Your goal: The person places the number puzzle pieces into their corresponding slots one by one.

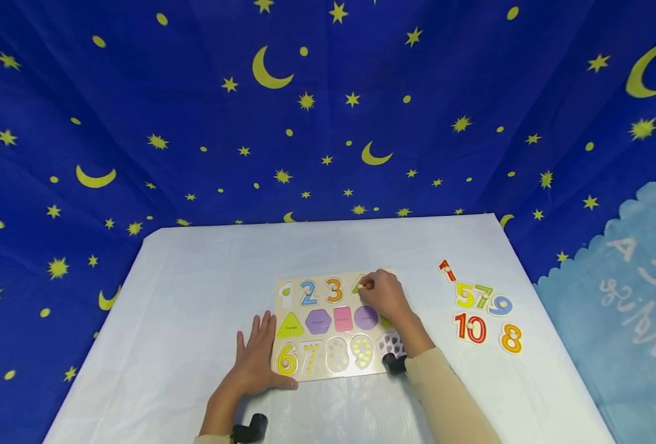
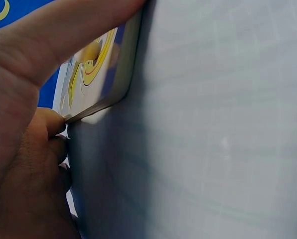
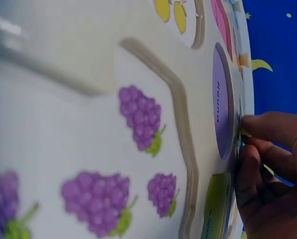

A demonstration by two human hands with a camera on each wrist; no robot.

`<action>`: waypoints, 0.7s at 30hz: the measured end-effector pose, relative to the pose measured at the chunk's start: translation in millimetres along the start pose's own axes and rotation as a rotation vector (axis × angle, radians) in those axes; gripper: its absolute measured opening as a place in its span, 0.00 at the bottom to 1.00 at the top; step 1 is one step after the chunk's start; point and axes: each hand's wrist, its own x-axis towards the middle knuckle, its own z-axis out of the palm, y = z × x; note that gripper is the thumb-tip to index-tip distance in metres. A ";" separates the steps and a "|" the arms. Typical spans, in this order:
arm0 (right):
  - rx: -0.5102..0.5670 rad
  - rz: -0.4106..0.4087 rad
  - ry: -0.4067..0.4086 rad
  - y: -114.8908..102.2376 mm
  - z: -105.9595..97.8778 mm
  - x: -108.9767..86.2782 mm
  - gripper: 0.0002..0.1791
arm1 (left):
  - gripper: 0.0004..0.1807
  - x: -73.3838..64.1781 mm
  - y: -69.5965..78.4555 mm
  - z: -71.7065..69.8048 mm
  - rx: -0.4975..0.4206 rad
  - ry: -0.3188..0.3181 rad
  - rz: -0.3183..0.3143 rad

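Note:
A wooden number puzzle board [image 1: 321,375] lies on the white table. My right hand [image 1: 386,296] pinches the green number 4 piece [image 1: 355,286] over the top row; in the right wrist view the thumb and fingertips [image 3: 250,122] meet at the board's far side. The left hand [image 1: 257,357] has its fingers spread along the board's left edge, thumb at the lower left corner. Pieces 2 [image 1: 308,293], 3 [image 1: 334,290] and 6 [image 1: 287,360] sit in their recesses. Bare recesses show pictures, among them purple grapes [image 3: 138,119]. My right hand covers the board's upper right corner.
Loose number pieces lie right of the board: 1 [image 1: 447,271], 5 [image 1: 463,295], 7 [image 1: 482,296], 9 [image 1: 500,305], 10 [image 1: 470,328] and 8 [image 1: 511,338]. A blue star-patterned cloth [image 1: 328,123] hangs behind the table, with a light blue cloth [image 1: 633,296] at right.

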 end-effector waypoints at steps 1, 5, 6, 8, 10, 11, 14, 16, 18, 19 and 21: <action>0.020 0.005 -0.003 1.3 -0.5 -0.1 0.11 | 0.81 -0.1 -0.1 0.4 -0.002 -0.001 0.001; 0.109 0.012 -0.005 7.1 -2.4 -1.9 0.13 | 0.81 -0.7 -1.2 1.7 -0.006 0.003 0.004; 0.124 0.009 -0.004 8.5 -3.0 -2.6 0.14 | 0.82 -0.9 -1.7 1.9 -0.006 0.001 0.004; 0.142 0.003 -0.001 11.2 -4.0 -4.2 0.13 | 0.82 -1.2 -2.5 2.2 -0.007 0.003 0.003; 0.146 -0.002 0.004 13.7 -5.2 -5.9 0.12 | 0.82 -1.3 -3.2 2.3 -0.009 0.005 0.004; 0.146 -0.007 0.008 14.6 -6.1 -6.7 0.12 | 0.82 -1.3 -3.6 2.3 -0.010 0.007 0.003; 0.147 -0.026 0.031 18.5 -10.6 -10.0 0.11 | 0.82 -0.6 -4.5 2.7 -0.009 0.012 0.003; 0.152 -0.036 0.053 22.1 -14.5 -12.9 0.09 | 0.83 0.1 -4.6 3.3 -0.006 0.007 0.001; 0.160 -0.049 0.072 26.1 -18.0 -16.5 0.08 | 0.83 0.5 -4.3 3.6 -0.006 0.005 0.002; 0.165 -0.056 0.080 28.3 -19.4 -18.1 0.08 | 0.83 0.8 -4.3 3.8 -0.006 0.005 0.003; 0.169 -0.055 0.095 32.1 -21.5 -21.0 0.07 | 0.82 0.9 -3.7 3.5 -0.009 0.006 0.006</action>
